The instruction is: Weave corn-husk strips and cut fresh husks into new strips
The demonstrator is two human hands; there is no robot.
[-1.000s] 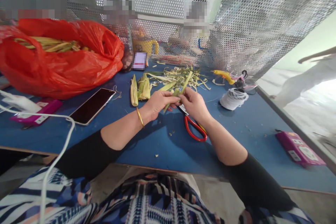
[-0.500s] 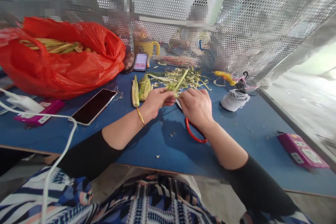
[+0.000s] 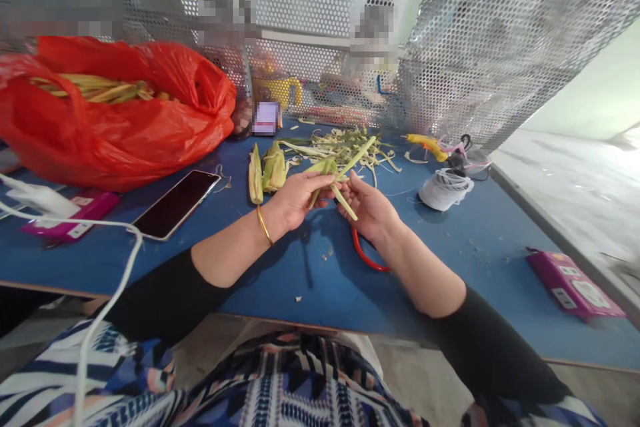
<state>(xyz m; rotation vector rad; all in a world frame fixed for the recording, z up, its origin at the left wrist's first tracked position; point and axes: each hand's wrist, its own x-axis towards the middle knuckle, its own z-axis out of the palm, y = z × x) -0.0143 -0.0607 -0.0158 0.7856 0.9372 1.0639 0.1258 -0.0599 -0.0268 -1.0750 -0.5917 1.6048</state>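
Note:
My left hand (image 3: 299, 197), with a gold bangle at the wrist, pinches pale green leaf strips (image 3: 345, 200) over the middle of the table. My right hand (image 3: 369, 208) is palm up beside it, its fingers closed round the right side of the same strips. One strip points up and right, another slants down between the hands. Under my right hand a red scissor handle (image 3: 367, 257) shows; the rest is hidden. Left of my hands lie two folded husk bundles (image 3: 255, 177), (image 3: 275, 168). Behind is a heap of shredded leaf strips (image 3: 345, 145).
On the blue table (image 3: 260, 287) are a red bag of husks (image 3: 125, 140), a dark phone (image 3: 176, 205), a white string roll (image 3: 445, 190), a yellow tool (image 3: 427, 145) and a purple box (image 3: 575, 285). A white cable (image 3: 127, 273) crosses at left. Perforated metal stands behind.
My right hand has turned from back up to palm up. The strips in my hands have spread, with one now slanting down between them. The view has shifted slightly.

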